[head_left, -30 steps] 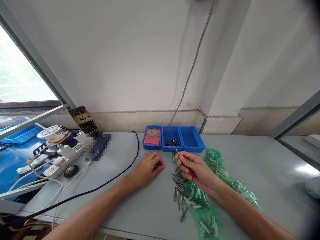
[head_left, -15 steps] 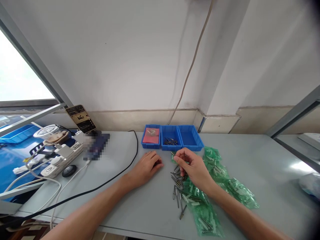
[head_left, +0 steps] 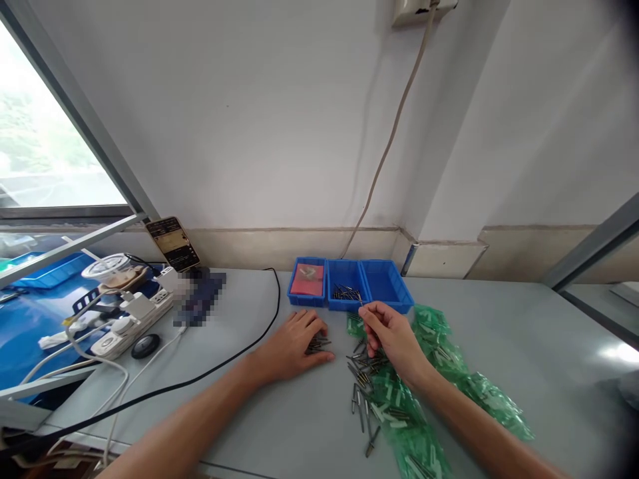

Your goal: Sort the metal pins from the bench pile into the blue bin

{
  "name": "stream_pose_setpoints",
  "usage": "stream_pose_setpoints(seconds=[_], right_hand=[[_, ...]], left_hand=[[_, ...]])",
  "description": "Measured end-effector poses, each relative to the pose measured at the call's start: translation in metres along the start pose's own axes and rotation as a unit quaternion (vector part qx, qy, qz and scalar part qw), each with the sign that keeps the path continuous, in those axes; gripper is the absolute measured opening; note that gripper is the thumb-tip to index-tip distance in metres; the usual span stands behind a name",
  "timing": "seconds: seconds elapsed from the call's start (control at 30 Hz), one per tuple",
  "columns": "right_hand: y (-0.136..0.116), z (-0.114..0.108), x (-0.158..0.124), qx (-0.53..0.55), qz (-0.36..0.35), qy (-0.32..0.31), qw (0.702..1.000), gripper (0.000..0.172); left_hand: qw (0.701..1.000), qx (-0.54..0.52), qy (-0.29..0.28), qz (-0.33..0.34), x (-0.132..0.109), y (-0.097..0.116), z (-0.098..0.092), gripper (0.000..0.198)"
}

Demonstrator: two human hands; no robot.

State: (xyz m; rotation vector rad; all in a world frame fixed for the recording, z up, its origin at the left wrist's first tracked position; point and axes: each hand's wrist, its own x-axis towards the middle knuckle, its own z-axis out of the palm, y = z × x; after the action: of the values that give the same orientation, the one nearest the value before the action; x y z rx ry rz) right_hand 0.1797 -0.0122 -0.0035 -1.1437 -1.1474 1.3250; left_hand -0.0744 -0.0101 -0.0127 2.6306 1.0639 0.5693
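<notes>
My left hand rests palm down on the grey table, its fingers curved over several small metal pins that show between thumb and forefinger. Above a loose pile of metal rivets, my right hand pinches one thin metal pin near the front of the blue bins. The middle bin has dark pins in it. A red piece and a small clear bag lie in the left bin. Green plastic bags with metal and white parts lie beside and under my right forearm.
The right blue bin stands against the other two. At the left are a power strip, a black mouse-like object, a propped phone and a black cable crossing the table.
The view has tilted up slightly. Metal pins now show under my left hand, whose thumb and fingers are more apart. A pin is now visible at my right fingertips.
</notes>
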Motion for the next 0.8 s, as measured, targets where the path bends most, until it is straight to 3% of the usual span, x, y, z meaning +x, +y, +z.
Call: stream_pose_setpoints(seconds=[0.23, 0.3, 0.4, 0.53, 0.67, 0.8], right_hand=[[-0.004, -0.002, 0.002, 0.04, 0.006, -0.028, 0.999, 0.052], [-0.002, -0.003, 0.002, 0.004, -0.012, -0.034, 0.999, 0.05], [0.003, -0.005, -0.001, -0.122, -0.062, -0.04, 0.99, 0.034], [0.006, -0.005, -0.008, -0.304, -0.174, -0.083, 0.933, 0.013], [0.003, -0.007, -0.013, -0.397, -0.239, -0.143, 0.874, 0.014], [0.002, -0.009, -0.014, -0.451, -0.258, -0.175, 0.836, 0.015]], left_hand=[[0.999, -0.025, 0.011, -0.018, 0.005, -0.003, 0.007, 0.029], [0.999, -0.029, 0.015, -0.027, 0.008, -0.004, 0.012, 0.026], [0.999, -0.031, 0.02, -0.036, 0.011, -0.004, 0.015, 0.024], [0.999, -0.033, 0.011, -0.026, 0.008, 0.0, 0.006, 0.026], [0.999, -0.04, -0.003, -0.006, 0.003, 0.003, -0.005, 0.039], [0.999, -0.039, 0.001, -0.026, 0.003, 0.001, -0.002, 0.023]])
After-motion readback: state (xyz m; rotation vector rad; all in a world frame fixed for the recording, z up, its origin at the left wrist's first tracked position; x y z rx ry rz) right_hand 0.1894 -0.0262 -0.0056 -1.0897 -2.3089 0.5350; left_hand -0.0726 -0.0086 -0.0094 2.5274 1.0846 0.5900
